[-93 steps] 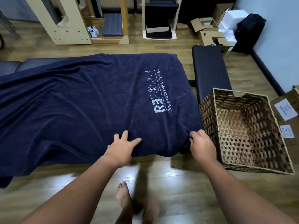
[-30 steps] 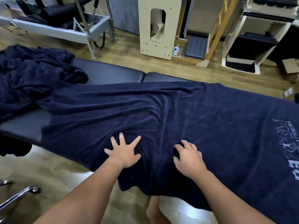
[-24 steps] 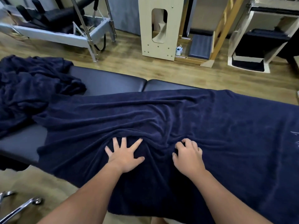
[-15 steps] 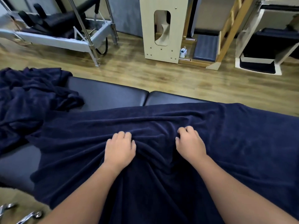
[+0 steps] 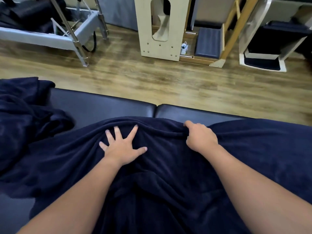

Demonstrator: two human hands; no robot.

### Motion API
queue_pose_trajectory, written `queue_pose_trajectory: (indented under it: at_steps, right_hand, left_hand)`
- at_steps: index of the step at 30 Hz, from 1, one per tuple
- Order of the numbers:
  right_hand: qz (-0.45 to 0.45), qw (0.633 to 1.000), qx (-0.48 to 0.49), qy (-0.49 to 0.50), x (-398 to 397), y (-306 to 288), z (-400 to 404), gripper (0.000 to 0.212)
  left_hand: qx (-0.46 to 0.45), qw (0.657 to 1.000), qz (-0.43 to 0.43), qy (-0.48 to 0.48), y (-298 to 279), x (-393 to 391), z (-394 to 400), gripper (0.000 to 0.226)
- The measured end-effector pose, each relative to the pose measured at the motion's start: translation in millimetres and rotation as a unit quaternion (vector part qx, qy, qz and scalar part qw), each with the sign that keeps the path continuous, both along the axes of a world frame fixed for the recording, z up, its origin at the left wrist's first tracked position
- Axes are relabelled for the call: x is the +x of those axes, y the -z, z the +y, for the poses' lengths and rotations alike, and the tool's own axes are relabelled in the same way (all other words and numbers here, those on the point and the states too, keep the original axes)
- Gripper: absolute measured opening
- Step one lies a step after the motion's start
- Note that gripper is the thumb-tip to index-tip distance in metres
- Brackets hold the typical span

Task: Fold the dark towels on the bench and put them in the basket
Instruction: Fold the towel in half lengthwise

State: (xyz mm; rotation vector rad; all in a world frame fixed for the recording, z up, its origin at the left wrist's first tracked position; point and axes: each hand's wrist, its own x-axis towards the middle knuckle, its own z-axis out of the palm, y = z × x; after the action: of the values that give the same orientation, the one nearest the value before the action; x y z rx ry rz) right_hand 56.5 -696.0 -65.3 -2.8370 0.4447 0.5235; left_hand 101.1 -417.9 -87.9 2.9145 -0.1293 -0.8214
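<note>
A large dark navy towel (image 5: 168, 174) lies spread over the black padded bench (image 5: 104, 107), bunched into folds toward its far edge. My left hand (image 5: 121, 146) presses flat on the towel with its fingers spread. My right hand (image 5: 200, 137) grips a fold of the same towel near the far edge, fingers curled into the cloth. More crumpled dark towels (image 5: 22, 115) are heaped on the bench at the left. The basket is out of view.
Beyond the bench is wooden floor (image 5: 168, 81). A metal-framed exercise machine (image 5: 59, 34) stands at the back left. A pale wooden unit (image 5: 160, 27) and a ladder-like frame (image 5: 234, 31) stand at the back middle, a white unit (image 5: 263, 53) at the right.
Both hands have slid the towel's cloth toward the bench's far edge, bunching it there. My left hand went from curled to flat and spread. The view tilted closer over the bench.
</note>
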Motion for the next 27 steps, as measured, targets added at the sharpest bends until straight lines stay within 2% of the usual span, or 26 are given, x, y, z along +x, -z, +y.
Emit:
queue_pose_trajectory:
  at_steps: [3, 5, 7, 10, 12, 14, 20, 23, 27]
  right_hand:
    - [-0.026, 0.998, -0.005, 0.064, 31, -3, 0, 0.037]
    - [-0.105, 0.986, -0.01, 0.13, 49, -1, 1, 0.033]
    - [-0.158, 0.974, -0.001, 0.161, 57, 3, 4, 0.038]
    - [-0.078, 0.988, -0.045, 0.125, 53, 12, 22, 0.05]
    - [-0.052, 0.991, -0.056, 0.109, 39, 20, 39, 0.059]
    - [-0.057, 0.993, -0.043, 0.093, 21, 25, 58, 0.063]
    - [-0.041, 0.997, -0.032, 0.054, -30, 32, 101, 0.061]
    - [-0.064, 0.995, -0.041, 0.071, -48, 31, 118, 0.057]
    - [-0.113, 0.992, -0.044, 0.022, -69, 33, 157, 0.063]
  left_hand:
    - [-0.007, 0.999, 0.003, 0.052, 0, 46, 1, 0.098]
    - [-0.021, 0.997, 0.004, 0.076, -3, 80, -1, 0.097]
    - [-0.04, 0.995, 0.003, 0.091, -5, 109, -5, 0.095]
    - [-0.058, 0.99, 0.001, 0.125, -2, 128, -8, 0.09]
    - [-0.073, 0.987, -0.029, 0.139, 1, 122, -9, 0.084]
    - [-0.092, 0.981, -0.096, 0.14, 4, 105, -4, 0.073]
    - [-0.15, 0.932, -0.29, 0.16, 12, 33, 43, 0.03]
    - [-0.123, 0.936, -0.303, 0.131, 9, 15, 75, 0.02]
    - [-0.088, 0.956, -0.262, 0.092, 4, 4, 113, 0.019]
